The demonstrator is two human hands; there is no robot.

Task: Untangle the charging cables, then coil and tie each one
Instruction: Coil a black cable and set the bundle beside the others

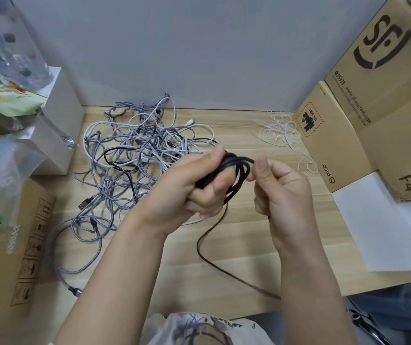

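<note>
Here the thin black charging cable [234, 170] sits between both hands, raised above the pale wood-grain tabletop [236, 235]. The left hand [187, 188] has its fingers curled round several gathered loops of it, thumb on top and the loops passing over the fingers. The right hand [281, 192], just beside it, pinches the outer side of the same loops between thumb and bent fingers. From beneath the hands a free length of the black cable drops to the table, bends, and runs toward the near edge on the right.

Behind and to the left of the hands lies the tangled heap of grey braided and white charging cables [134, 155], with a black strand threaded through it; it rests on the table, untouched by either hand. Toward the far right, near the brown cardboard boxes [348, 135], lies a loose scatter of thin white ties [279, 130]. A white sheet of paper [386, 232] lies flat at the right edge.
</note>
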